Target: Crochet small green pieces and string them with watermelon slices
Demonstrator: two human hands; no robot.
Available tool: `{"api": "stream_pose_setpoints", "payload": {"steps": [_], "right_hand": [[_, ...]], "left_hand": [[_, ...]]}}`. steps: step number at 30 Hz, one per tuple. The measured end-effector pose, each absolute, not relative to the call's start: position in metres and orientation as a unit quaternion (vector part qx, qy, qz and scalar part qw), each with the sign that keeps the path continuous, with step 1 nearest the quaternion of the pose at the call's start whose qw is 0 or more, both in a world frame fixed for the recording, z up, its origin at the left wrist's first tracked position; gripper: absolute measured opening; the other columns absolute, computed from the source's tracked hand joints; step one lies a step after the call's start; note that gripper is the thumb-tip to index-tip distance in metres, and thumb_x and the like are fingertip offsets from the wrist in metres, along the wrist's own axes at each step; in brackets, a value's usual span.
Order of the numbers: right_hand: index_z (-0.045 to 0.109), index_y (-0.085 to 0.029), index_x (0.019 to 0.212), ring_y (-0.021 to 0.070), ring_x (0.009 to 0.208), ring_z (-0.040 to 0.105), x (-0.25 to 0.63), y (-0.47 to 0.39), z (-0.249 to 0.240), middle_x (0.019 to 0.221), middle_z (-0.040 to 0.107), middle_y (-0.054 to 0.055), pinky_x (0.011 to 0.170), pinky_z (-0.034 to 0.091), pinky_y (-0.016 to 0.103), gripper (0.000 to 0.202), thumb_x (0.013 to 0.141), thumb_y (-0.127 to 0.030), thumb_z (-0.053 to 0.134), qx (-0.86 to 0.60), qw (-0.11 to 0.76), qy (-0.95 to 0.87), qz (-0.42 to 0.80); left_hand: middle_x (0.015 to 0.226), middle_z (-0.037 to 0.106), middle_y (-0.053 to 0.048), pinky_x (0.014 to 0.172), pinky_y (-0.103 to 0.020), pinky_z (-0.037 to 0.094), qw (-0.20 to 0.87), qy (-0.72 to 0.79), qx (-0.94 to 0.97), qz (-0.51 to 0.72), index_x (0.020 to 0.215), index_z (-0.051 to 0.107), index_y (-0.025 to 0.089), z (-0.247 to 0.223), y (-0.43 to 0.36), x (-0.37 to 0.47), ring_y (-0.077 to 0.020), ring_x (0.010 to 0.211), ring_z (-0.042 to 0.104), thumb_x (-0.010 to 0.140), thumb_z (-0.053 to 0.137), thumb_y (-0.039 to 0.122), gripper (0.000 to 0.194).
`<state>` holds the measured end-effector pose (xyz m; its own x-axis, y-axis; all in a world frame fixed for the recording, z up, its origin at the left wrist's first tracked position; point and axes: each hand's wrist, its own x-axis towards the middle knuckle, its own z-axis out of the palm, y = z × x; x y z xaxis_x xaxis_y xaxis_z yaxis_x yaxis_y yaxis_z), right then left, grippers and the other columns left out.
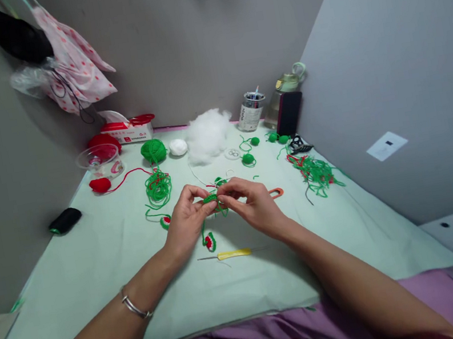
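A small green crochet piece [210, 198] is pinched between thumb and fingers of my left hand [188, 216], above the middle of the table. My right hand [251, 200] closes its thumb and forefinger at the right end of that piece; fingertips hide what exactly they grip. Green yarn hangs below. Nearer to me lie a red, white and green crocheted wedge [210, 242] and a yellow-handled crochet hook [234, 254]. Another such wedge [166, 222] sits left of my left hand, partly covered. An orange-handled tool [276, 192] shows behind my right hand.
Behind my hands are a green yarn ball [153, 151], white stuffing [208, 137], a can of pens [251, 111], a bottle [288, 83] and an upright phone [289, 113]. Tangled green and red yarn [316, 174] lies right; a black object [65, 220] lies left. Walls bound the table.
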<state>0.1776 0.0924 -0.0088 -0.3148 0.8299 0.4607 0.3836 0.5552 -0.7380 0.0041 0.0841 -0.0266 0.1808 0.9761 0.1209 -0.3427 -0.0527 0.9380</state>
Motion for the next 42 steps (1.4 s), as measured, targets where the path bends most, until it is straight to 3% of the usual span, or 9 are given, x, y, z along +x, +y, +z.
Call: {"api": "stream_pose_setpoints", "payload": {"steps": [4,8,12,19,25,31,35,42], "right_hand": [[0.065,-0.019,0.092,0.0136,0.075,0.063,0.1768,0.0916,-0.0095,0.086,0.065,0.002,0.071,0.052,0.028,0.002,0.092,-0.018,0.065,-0.386,0.443,-0.773,0.238],[0.059,-0.02,0.087,0.0138,0.073,0.061,0.1766,0.0929,-0.0139,0.084,0.063,0.001,0.068,0.051,0.029,0.012,0.09,-0.022,0.07,-0.415,0.456,-0.754,0.227],[0.062,-0.02,0.085,0.0138,0.072,0.061,0.1768,0.0937,-0.0144,0.082,0.063,0.001,0.068,0.051,0.029,0.011,0.091,-0.024,0.069,-0.415,0.446,-0.762,0.222],[0.064,-0.02,0.087,0.014,0.073,0.063,0.1758,0.092,-0.0124,0.084,0.064,0.002,0.069,0.053,0.029,0.008,0.093,-0.024,0.068,-0.388,0.461,-0.769,0.212],[0.064,-0.02,0.094,0.0151,0.078,0.064,0.1754,0.0927,-0.0151,0.09,0.066,0.004,0.072,0.055,0.03,0.006,0.093,-0.023,0.069,-0.371,0.477,-0.771,0.203],[0.067,-0.021,0.095,0.0151,0.078,0.063,0.1769,0.0937,-0.0148,0.089,0.065,0.003,0.072,0.055,0.03,0.002,0.094,-0.02,0.066,-0.359,0.463,-0.79,0.179],[0.071,-0.023,0.102,0.0169,0.086,0.066,0.1779,0.094,-0.0151,0.095,0.067,0.006,0.075,0.056,0.032,0.01,0.096,-0.02,0.063,-0.347,0.455,-0.804,0.162],[0.072,-0.02,0.102,0.0167,0.086,0.066,0.1814,0.0929,-0.0084,0.095,0.067,0.006,0.077,0.054,0.032,0.012,0.095,-0.018,0.062,-0.359,0.409,-0.808,0.226]], "left_hand": [[0.093,0.056,0.005,0.081,-0.027,0.054,0.599,0.339,0.479,0.545,0.09,0.051,0.021,-0.0271,0.0841,0.0041,-0.0097,0.077,0.067,0.082,0.076,0.026,0.027],[0.088,0.056,0.004,0.081,-0.026,0.053,0.589,0.352,0.486,0.541,0.088,0.052,0.02,-0.0281,0.0843,0.0033,-0.0106,0.079,0.065,0.083,0.075,0.026,0.024],[0.087,0.055,0.004,0.076,-0.026,0.055,0.577,0.357,0.492,0.545,0.087,0.054,0.021,-0.0279,0.0843,0.0035,-0.0108,0.078,0.062,0.082,0.075,0.024,0.022],[0.095,0.061,0.001,0.084,-0.032,0.059,0.585,0.34,0.486,0.553,0.09,0.063,0.02,-0.0237,0.0834,0.0043,-0.0137,0.082,0.068,0.081,0.077,0.027,0.018],[0.096,0.064,0.001,0.084,-0.03,0.058,0.592,0.332,0.489,0.548,0.088,0.062,0.02,-0.0241,0.0818,0.0046,-0.0132,0.083,0.07,0.082,0.077,0.023,0.017],[0.094,0.063,0.001,0.084,-0.032,0.058,0.592,0.332,0.489,0.547,0.083,0.061,0.019,-0.025,0.0812,0.0047,-0.0134,0.08,0.069,0.081,0.078,0.024,0.017],[0.093,0.065,0.001,0.084,-0.031,0.057,0.586,0.327,0.497,0.55,0.084,0.062,0.02,-0.0259,0.0819,0.0044,-0.0137,0.08,0.067,0.081,0.077,0.025,0.016],[0.089,0.065,0.001,0.084,-0.029,0.054,0.553,0.327,0.523,0.561,0.085,0.062,0.021,-0.0248,0.0793,0.0046,-0.0144,0.085,0.065,0.085,0.073,0.02,0.011]]}}
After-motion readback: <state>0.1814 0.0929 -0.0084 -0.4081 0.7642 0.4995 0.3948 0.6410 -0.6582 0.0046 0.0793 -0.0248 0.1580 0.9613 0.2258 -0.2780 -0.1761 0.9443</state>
